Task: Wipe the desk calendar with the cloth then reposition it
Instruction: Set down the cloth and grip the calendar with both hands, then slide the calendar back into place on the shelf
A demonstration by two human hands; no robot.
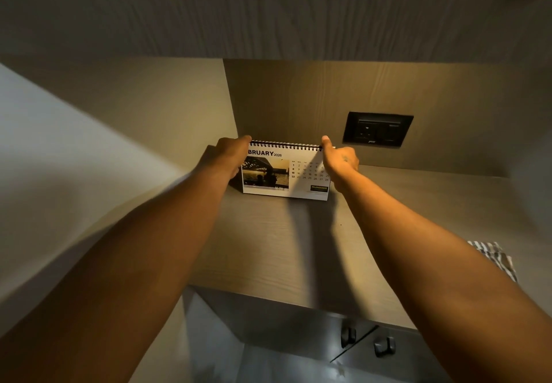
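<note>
Nearest, at six o'clock, the dark cabinet doors [367,350] under the counter show two small rounded knobs, metal or plastic by their dull sheen. Above them runs the wood-grain countertop [268,248], matte and flat, with a fine linear texture. At four o'clock on it, partly behind the right forearm, the striped cloth [493,258] lies crumpled and soft, well apart from both hands, so I judge the wiping over and the repositioning in hand.

Further in, at twelve o'clock, the desk calendar [283,173] stands upright on the counter near the back corner, a tent of stiff card with glossy pages and a black wire spiral along its top. The left hand [230,154] pinches its top left corner, fingers closed on the card; the right hand [339,158] grips the top right corner, thumb up by the spiral.

Next calls for squaring its base flat, then letting go without tipping the light card.

Furthest, at one o'clock, a black socket plate [378,129] sits in the laminate back panel
</note>
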